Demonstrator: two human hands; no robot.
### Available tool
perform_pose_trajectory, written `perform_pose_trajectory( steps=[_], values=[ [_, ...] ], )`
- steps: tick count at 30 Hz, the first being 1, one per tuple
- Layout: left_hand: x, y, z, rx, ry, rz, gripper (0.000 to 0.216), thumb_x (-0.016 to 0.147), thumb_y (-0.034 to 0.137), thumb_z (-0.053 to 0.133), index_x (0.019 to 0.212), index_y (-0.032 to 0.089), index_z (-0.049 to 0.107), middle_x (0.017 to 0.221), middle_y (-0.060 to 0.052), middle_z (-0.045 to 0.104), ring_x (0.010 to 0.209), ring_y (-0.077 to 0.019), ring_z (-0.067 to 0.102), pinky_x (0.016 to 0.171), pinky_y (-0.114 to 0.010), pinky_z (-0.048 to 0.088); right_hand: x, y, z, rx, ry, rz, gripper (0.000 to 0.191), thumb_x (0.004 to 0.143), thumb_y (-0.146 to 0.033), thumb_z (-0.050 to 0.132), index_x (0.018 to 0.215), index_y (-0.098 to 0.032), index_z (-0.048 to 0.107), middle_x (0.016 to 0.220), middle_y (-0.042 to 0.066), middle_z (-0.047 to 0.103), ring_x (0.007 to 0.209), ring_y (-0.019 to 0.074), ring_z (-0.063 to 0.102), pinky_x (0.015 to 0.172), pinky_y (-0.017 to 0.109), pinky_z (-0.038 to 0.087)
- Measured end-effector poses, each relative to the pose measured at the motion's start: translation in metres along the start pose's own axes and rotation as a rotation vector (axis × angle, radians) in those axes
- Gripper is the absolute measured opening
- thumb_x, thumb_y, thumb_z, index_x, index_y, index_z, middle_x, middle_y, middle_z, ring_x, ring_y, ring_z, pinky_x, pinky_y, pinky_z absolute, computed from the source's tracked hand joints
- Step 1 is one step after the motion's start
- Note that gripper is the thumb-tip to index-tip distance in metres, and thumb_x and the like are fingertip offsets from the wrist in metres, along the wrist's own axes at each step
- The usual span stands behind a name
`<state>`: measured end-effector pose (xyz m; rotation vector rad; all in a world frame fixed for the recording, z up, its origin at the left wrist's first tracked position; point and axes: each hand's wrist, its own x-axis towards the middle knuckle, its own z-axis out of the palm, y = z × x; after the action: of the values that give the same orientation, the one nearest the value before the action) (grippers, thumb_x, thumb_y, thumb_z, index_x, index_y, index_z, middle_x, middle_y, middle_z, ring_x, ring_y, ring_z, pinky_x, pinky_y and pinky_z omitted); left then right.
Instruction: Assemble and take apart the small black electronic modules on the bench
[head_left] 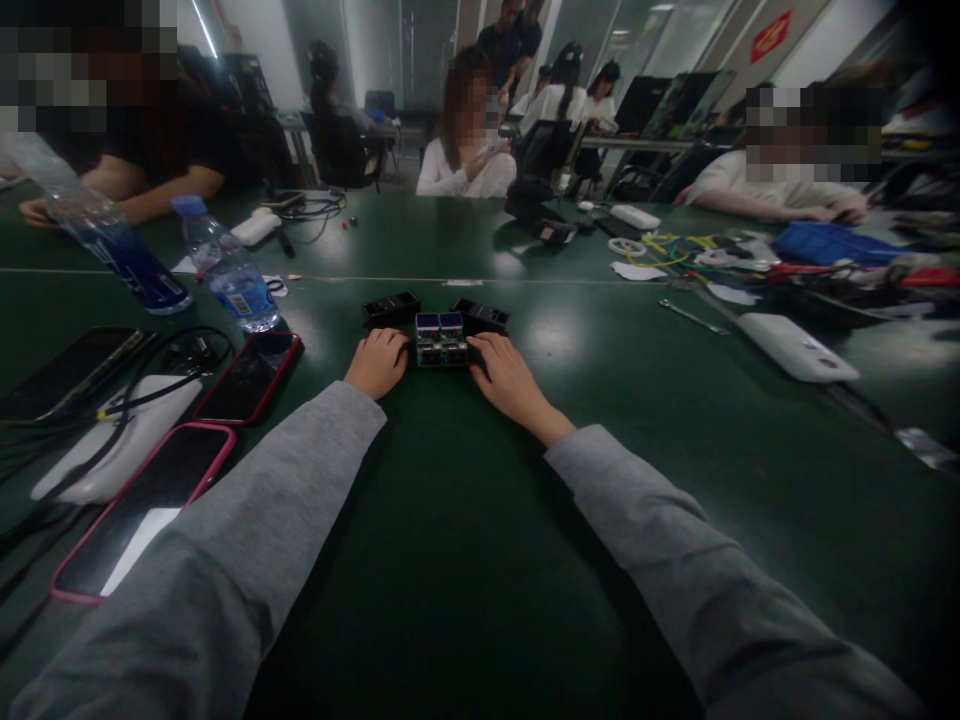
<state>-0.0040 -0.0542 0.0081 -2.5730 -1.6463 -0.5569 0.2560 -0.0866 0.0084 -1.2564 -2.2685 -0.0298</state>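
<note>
Two small circuit boards with little screens (441,342) stand side by side on the dark green table, between my hands. My left hand (377,362) rests palm down just left of them, fingers loosely extended. On the other side my right hand (512,375) lies with thumb and fingers apart at the boards' right edge; whether it touches them I cannot tell. Behind the boards are a black case (391,308) at my left fingertips and another black case (482,316) beyond my right fingers. Neither hand is wrapped around anything.
Left are a water bottle (229,265), a blue-labelled bottle (124,250), a red-edged phone (251,378), a pink-cased phone (150,510) and a white power bank (112,440) with cables. Right lie a wrench (694,316), a white device (796,347) and tangled wires (675,250). People sit opposite.
</note>
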Motion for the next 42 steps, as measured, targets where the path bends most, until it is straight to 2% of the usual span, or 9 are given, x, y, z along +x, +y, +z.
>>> perform_pose_trajectory(
  steps=[6, 16, 20, 24, 42],
  values=[
    [0.0003, 0.0003, 0.0004, 0.000, -0.009, -0.006, 0.030, 0.096, 0.023, 0.044, 0.122, 0.017, 0.059, 0.130, -0.013, 0.059, 0.121, -0.0293, 0.050, 0.095, -0.046, 0.047, 0.0005, -0.0012, -0.0006, -0.006, -0.003, -0.009, 0.048, 0.092, -0.018, 0.045, 0.140, -0.017, 0.045, 0.134, 0.015, 0.049, 0.124, 0.0318, 0.048, 0.098, 0.053, 0.050],
    [0.0004, -0.0009, 0.0011, 0.012, -0.017, 0.003, 0.032, 0.097, 0.024, 0.043, 0.124, 0.019, 0.059, 0.131, -0.012, 0.059, 0.121, -0.0294, 0.050, 0.094, -0.046, 0.047, 0.0006, -0.0023, -0.0021, 0.008, -0.019, -0.015, 0.062, 0.094, -0.019, 0.044, 0.154, -0.028, 0.028, 0.131, 0.011, 0.050, 0.119, 0.0309, 0.050, 0.096, 0.051, 0.051],
    [0.0002, -0.0006, 0.0013, 0.020, -0.014, 0.005, 0.032, 0.097, 0.023, 0.043, 0.124, 0.020, 0.059, 0.130, -0.012, 0.059, 0.120, -0.0292, 0.050, 0.094, -0.046, 0.047, 0.0005, -0.0033, -0.0026, -0.007, -0.039, -0.030, 0.056, 0.095, -0.019, 0.043, 0.150, -0.027, 0.036, 0.129, 0.012, 0.050, 0.118, 0.0309, 0.050, 0.097, 0.051, 0.050],
    [-0.0002, -0.0002, 0.0003, 0.019, -0.008, 0.007, 0.031, 0.097, 0.024, 0.043, 0.123, 0.020, 0.060, 0.130, -0.012, 0.059, 0.120, -0.0291, 0.050, 0.093, -0.045, 0.047, 0.0005, -0.0032, -0.0030, -0.003, -0.041, -0.030, 0.058, 0.095, -0.019, 0.043, 0.152, -0.027, 0.033, 0.129, 0.012, 0.051, 0.117, 0.0307, 0.050, 0.096, 0.050, 0.051],
    [0.0003, 0.0007, -0.0004, 0.035, -0.030, 0.000, 0.032, 0.098, 0.024, 0.042, 0.125, 0.019, 0.058, 0.131, -0.011, 0.058, 0.121, -0.0280, 0.049, 0.094, -0.043, 0.046, 0.0014, -0.0001, -0.0004, 0.020, -0.029, -0.045, 0.053, 0.094, -0.019, 0.045, 0.146, -0.024, 0.040, 0.124, 0.012, 0.053, 0.113, 0.0305, 0.052, 0.092, 0.050, 0.051]
  ],
)
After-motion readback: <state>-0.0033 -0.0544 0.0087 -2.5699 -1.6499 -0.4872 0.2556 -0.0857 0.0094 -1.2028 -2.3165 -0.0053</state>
